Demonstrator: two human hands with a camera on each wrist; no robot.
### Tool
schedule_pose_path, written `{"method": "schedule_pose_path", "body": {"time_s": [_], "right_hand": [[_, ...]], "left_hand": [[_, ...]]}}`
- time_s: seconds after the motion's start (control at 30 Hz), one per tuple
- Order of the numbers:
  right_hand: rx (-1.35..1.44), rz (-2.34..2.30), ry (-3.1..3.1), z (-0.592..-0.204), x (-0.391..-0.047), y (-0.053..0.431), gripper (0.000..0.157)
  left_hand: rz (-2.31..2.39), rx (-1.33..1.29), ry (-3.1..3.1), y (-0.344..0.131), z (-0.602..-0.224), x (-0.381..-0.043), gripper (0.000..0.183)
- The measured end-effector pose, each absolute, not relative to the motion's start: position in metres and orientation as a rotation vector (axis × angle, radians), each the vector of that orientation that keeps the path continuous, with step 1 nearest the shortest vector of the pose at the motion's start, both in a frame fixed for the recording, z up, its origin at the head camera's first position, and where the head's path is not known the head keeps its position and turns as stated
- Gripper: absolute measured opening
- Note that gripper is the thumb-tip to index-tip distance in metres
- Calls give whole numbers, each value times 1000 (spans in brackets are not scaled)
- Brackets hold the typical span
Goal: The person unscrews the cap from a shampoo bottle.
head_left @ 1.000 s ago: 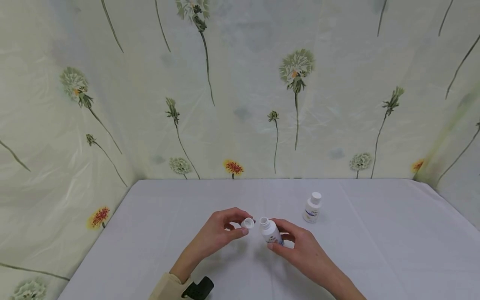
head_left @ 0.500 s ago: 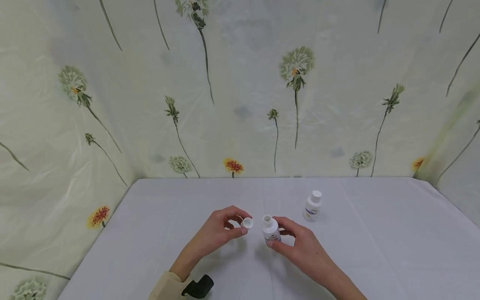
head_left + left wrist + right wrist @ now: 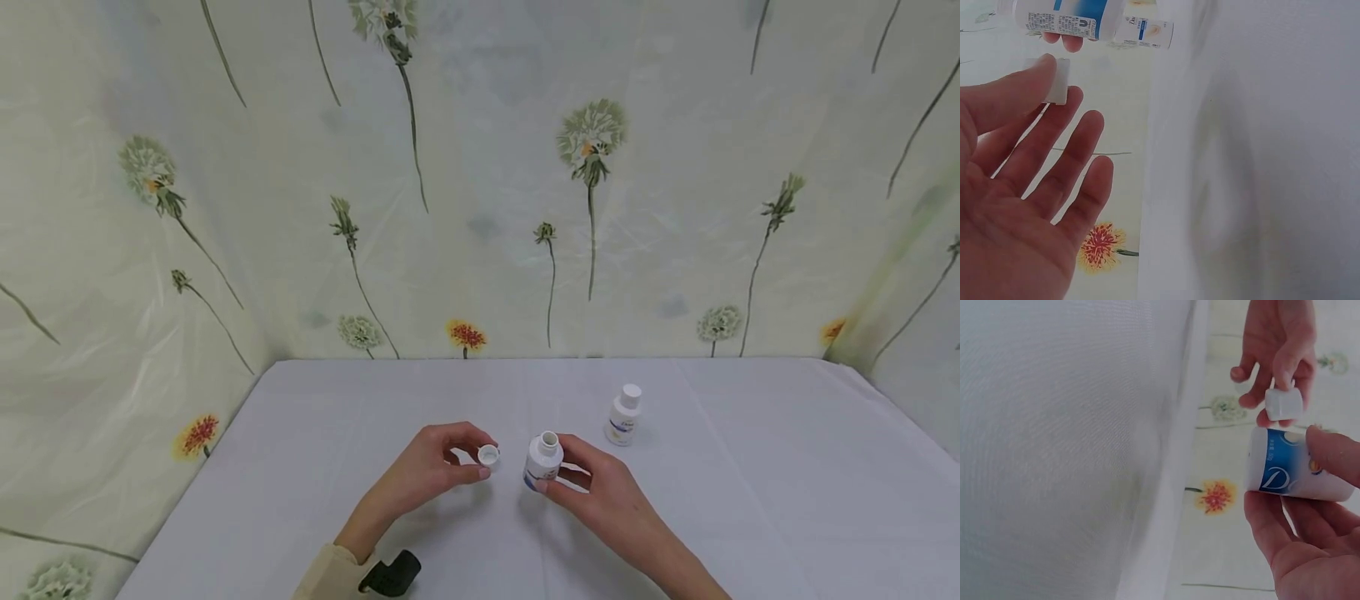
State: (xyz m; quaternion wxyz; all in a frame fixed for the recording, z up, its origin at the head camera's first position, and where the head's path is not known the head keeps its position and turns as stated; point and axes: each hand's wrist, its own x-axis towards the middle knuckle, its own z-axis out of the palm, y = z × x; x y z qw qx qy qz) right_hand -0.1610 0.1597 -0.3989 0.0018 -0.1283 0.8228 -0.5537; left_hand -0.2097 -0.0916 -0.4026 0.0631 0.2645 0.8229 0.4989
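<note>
Between thumb and fingertips, my left hand (image 3: 431, 468) pinches a small white bottle cap (image 3: 488, 456), its hollow side showing in the head view. The cap (image 3: 1060, 81) looks edge-on in the left wrist view, where the other fingers spread away from it. My right hand (image 3: 600, 479) grips a small white bottle (image 3: 543, 461) whose mouth is uncovered. A blue printed label shows on this bottle (image 3: 1285, 464) in the right wrist view. Cap and bottle are apart, both held above the table. Behind the right hand stands a second white bottle (image 3: 623, 415), upright with its cap on.
A white cloth covers the table (image 3: 337, 408). Flower-printed sheeting (image 3: 487, 167) rises behind it and along both sides. A dark band (image 3: 393, 575) sits at the left wrist beside a beige sleeve (image 3: 330, 573).
The right hand has turned the bottle from leaning left to leaning slightly right, shifting it a little rightward. The left hand has drawn the cap slightly left and down. The second bottle has stayed put.
</note>
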Motion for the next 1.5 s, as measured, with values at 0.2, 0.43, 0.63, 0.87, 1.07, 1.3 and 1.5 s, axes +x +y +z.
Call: {"method": "schedule_pose_path", "body": {"time_s": [0.2,0.43,0.63,0.87,1.07,1.3,1.5], "right_hand": [[-407,-1745,2613,-401,-163,159,46],[-354,-1736,2605,-403,-161,157,46],[-340,-1718,2628,-405,-163,155,46],[-336,-1717,2642,-405,-170,154,46],[-324,-1720,2646,-410,-179,148,46],[-265,-1740,2616,-415,-188,138,47],[-234,-1707,2613,-415,-197,131,46]], "left_hand": [[1480,810,2522,-98,-406,-215,21],[1437,801,2558,-104,-409,-218,25],[1446,742,2573,-111,-410,-217,26],[1438,695,2616,-119,-411,-219,23],[1460,619,2663,-127,-416,-220,28],[1502,540,2694,-134,-418,-222,29],[1502,499,2705,-139,-419,-227,25]]}}
